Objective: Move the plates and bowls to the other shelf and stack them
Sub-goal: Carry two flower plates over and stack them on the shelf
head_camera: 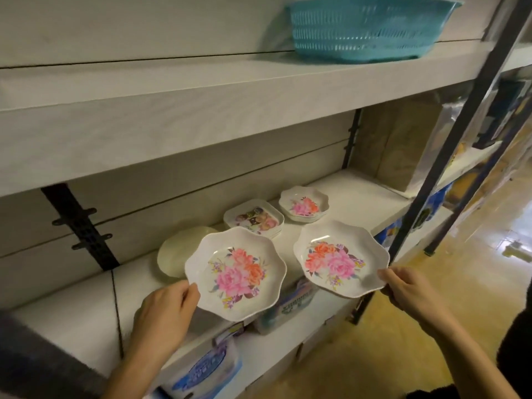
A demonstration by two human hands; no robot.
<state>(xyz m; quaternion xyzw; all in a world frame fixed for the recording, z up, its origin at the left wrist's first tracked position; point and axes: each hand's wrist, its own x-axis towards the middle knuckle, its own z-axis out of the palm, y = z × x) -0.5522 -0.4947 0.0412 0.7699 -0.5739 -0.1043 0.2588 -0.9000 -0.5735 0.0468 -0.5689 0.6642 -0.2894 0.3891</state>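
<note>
Overhead, a basket sits on the top shelf, its contents hidden. The left hand pinches the rim of the left plate and the right hand pinches the right plate, both at the front edge of the middle shelf. Beyond the left hand lie a cream plate and square dishes. Beyond the right hand are stacked bowls, with bare shelf beside them. Packs lie below the hands.

Two large floral plates, one stack of floral bowls, one stack of square plates, one cream dish, one teal basket
</note>
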